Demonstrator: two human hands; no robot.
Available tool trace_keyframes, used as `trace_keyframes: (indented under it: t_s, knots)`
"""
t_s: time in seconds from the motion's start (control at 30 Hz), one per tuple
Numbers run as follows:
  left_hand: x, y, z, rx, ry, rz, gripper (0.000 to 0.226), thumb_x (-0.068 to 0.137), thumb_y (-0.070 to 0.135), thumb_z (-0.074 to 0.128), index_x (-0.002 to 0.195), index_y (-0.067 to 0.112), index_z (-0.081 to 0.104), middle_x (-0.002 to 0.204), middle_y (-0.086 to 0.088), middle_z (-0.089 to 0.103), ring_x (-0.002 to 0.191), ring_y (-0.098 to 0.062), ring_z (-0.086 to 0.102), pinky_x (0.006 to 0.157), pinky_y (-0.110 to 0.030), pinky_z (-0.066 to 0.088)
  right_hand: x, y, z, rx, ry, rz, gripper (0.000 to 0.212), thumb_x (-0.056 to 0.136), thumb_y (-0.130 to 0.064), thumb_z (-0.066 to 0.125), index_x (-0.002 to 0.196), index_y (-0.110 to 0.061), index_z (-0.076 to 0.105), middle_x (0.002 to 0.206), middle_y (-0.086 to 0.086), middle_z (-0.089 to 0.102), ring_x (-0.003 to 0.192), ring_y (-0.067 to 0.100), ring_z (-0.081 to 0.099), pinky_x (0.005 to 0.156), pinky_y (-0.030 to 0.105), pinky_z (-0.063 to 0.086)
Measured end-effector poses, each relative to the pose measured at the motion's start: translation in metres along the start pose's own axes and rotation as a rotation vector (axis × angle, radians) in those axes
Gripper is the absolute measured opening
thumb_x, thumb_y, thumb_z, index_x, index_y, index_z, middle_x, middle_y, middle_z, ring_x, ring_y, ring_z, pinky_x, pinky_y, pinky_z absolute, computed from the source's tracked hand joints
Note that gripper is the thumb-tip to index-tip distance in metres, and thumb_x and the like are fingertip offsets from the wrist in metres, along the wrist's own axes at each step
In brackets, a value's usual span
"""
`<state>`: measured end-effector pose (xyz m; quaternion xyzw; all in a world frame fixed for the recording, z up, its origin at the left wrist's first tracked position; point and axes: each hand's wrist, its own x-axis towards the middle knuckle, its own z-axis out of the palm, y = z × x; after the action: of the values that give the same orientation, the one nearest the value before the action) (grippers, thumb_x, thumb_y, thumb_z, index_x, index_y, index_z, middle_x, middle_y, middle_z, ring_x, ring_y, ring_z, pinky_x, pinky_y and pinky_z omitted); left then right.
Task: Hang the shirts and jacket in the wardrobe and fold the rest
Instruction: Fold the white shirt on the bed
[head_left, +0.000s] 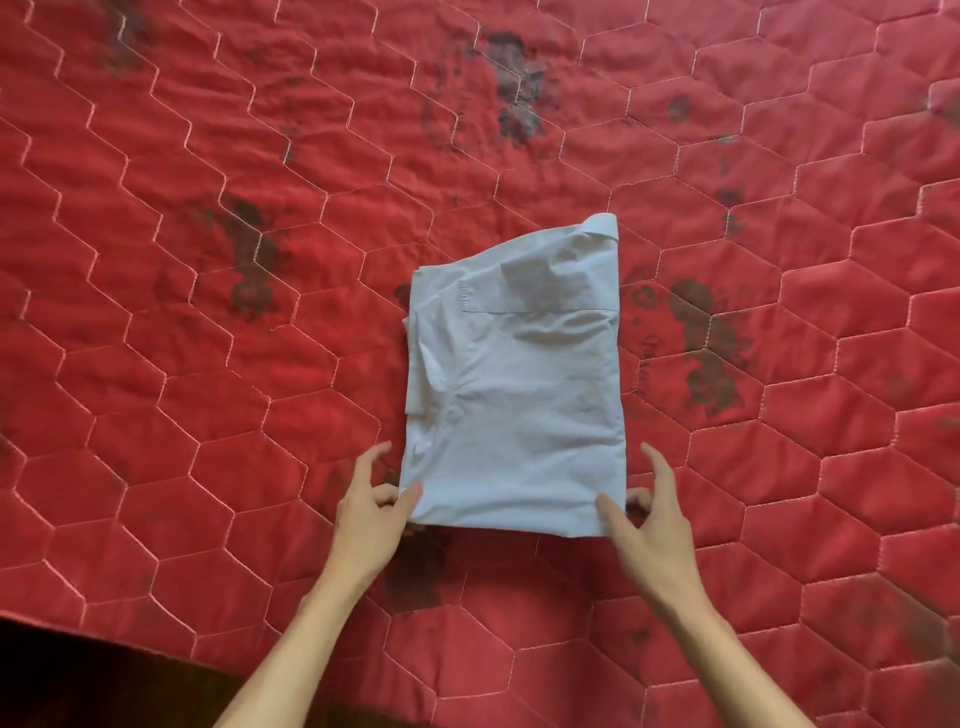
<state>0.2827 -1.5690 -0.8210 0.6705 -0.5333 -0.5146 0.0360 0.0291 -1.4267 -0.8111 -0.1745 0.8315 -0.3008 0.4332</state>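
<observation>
a red quilt (208, 364) with hexagon stitching and faded dark prints fills the view; dark floor (62, 691) shows at seven o'clock.

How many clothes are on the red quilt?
1. A folded pale blue garment lies in the middle of the red quilt; the left hand and right hand pinch its near corners. More may lie outside the view.

The folded pale-blue cotton-looking garment (514, 384) is matt and creased; the red hexagon-quilted cloth bedspread (208, 322) seems slightly sheeny.
</observation>
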Motion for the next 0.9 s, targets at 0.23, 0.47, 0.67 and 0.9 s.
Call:
trace_keyframes:
  t_s: [0.23,0.47,0.67,0.9]
  knots:
    - [-0.036,0.064,-0.032,-0.316,-0.095,0.013,0.037,0.092,-0.011,0.051,0.115,0.012,0.069,0.047,0.006,0.043,0.044,-0.01,0.051,0.068,-0.045,0.057,-0.006,-0.058,-0.059,0.061,-0.276,-0.023,0.043,0.089,0.0,0.059,0.116,-0.031,0.072,0.074,-0.016,0.064,0.061,0.001,0.048,0.063,0.018,0.042]
    - [-0.015,0.109,-0.052,-0.534,-0.193,-0.029,0.044,0.092,-0.006,0.05,0.126,0.017,0.065,0.057,-0.01,0.053,0.052,-0.018,0.056,0.057,-0.028,0.053,0.032,-0.111,-0.08,0.261,-0.403,0.151,0.03,0.095,-0.002,0.05,0.098,-0.009,0.08,0.062,0.006,0.062,0.063,0.016,0.061,0.067,0.026,0.058]
    - [0.066,0.165,-0.038,-0.786,-0.108,-0.072,0.028,0.099,0.014,0.049,0.104,-0.007,0.067,0.094,-0.022,0.074,0.078,-0.028,0.074,0.075,-0.037,0.061,0.106,-0.149,-0.057,0.675,-0.176,0.177,0.026,0.093,0.0,0.044,0.092,0.001,0.07,0.09,0.022,0.075,0.084,0.029,0.075,0.07,0.026,0.062]
    - [0.119,0.156,0.009,-0.052,0.212,0.408,0.048,0.099,0.022,0.056,0.145,0.012,0.045,0.126,-0.005,0.064,0.113,-0.018,0.062,0.102,-0.025,0.047,0.14,-0.141,-0.01,0.121,0.187,-0.246,0.052,0.086,-0.003,0.059,0.135,-0.016,0.05,0.123,-0.003,0.064,0.111,0.011,0.061,0.101,0.035,0.048]
